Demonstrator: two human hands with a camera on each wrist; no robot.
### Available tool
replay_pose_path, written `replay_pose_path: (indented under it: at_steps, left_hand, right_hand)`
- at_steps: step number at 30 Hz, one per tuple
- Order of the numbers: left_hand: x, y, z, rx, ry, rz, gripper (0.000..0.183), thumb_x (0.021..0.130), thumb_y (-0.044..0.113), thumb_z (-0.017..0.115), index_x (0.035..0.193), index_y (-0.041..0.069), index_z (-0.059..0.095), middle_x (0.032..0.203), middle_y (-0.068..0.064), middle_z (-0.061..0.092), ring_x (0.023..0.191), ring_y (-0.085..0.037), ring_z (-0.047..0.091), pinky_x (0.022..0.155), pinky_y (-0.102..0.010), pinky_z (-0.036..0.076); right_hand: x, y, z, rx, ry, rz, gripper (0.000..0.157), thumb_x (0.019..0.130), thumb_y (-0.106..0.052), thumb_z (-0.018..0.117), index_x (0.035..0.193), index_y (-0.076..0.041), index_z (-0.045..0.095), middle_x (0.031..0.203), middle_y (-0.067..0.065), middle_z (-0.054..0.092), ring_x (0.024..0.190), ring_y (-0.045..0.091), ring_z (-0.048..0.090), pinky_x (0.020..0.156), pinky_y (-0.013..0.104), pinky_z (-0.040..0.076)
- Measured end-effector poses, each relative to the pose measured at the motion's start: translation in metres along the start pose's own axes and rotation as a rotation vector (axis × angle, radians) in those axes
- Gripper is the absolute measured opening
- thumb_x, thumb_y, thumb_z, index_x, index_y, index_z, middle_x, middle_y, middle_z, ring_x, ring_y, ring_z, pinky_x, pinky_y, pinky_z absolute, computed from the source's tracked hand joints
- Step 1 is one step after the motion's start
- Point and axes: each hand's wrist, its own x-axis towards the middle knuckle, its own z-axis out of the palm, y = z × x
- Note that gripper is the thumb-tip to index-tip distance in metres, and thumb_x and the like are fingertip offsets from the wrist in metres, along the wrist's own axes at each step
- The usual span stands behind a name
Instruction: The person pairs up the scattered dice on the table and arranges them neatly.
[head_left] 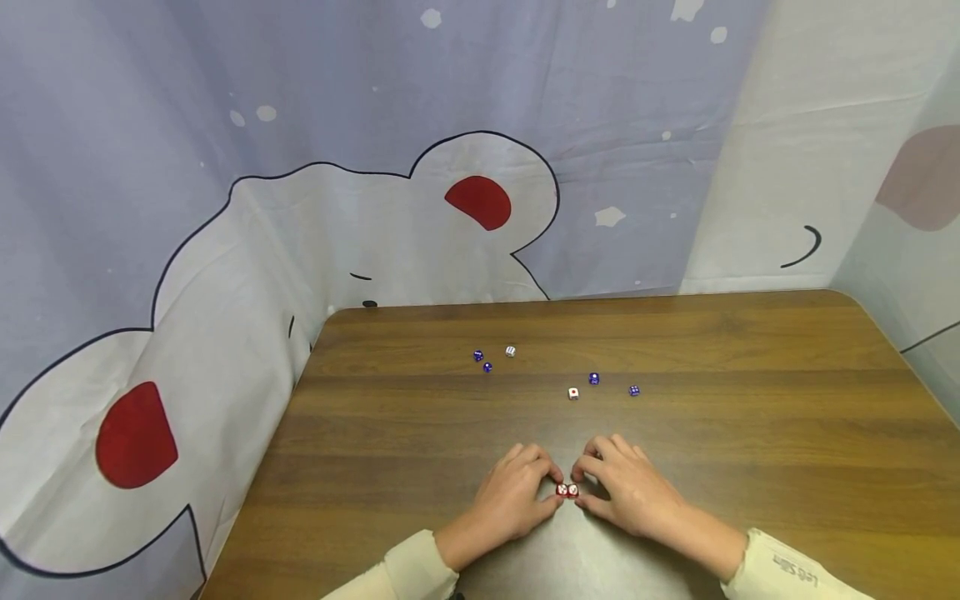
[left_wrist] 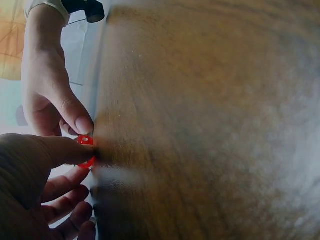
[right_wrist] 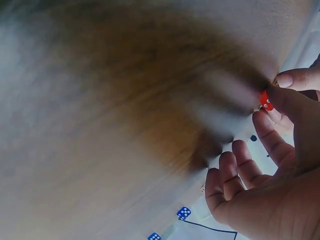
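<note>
Two red dice with white pips sit side by side on the wooden table, between both hands. My left hand [head_left: 513, 492] pinches the left red die [head_left: 562, 490] between thumb and index finger. From the other side, my right hand [head_left: 630, 487] pinches the right red die [head_left: 573, 491] the same way. In the left wrist view the left thumb partly covers the red [left_wrist: 86, 139] of the dice. The right wrist view has a red die [right_wrist: 266, 101] between the right thumb and index finger, with the other fingers spread loosely.
Farther back on the wooden table [head_left: 390, 442] lie two blue dice [head_left: 478, 356] near a white die [head_left: 511, 352]. To their right are a white die with a red pip [head_left: 573, 393], a blue die [head_left: 594, 378] and another blue die [head_left: 633, 391]. A patterned curtain [head_left: 360, 225] hangs behind.
</note>
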Motion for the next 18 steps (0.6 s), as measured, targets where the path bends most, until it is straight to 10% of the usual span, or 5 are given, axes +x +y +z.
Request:
replay_pose_path:
  at_steps: [18]
  left_hand:
    - [0.001,0.001,0.0,-0.022,-0.01,-0.029,0.016,0.082,0.036,0.083,0.091,0.027,0.073,0.102,0.015,0.06,0.091,-0.005,0.05,0.079,-0.022,0.045]
  right_hand:
    - [0.007,0.015,-0.012,0.028,-0.005,0.065,0.028,0.08,-0.031,0.085,0.102,-0.025,0.068,0.105,-0.007,0.056,0.094,0.014,0.052,0.078,0.036,0.043]
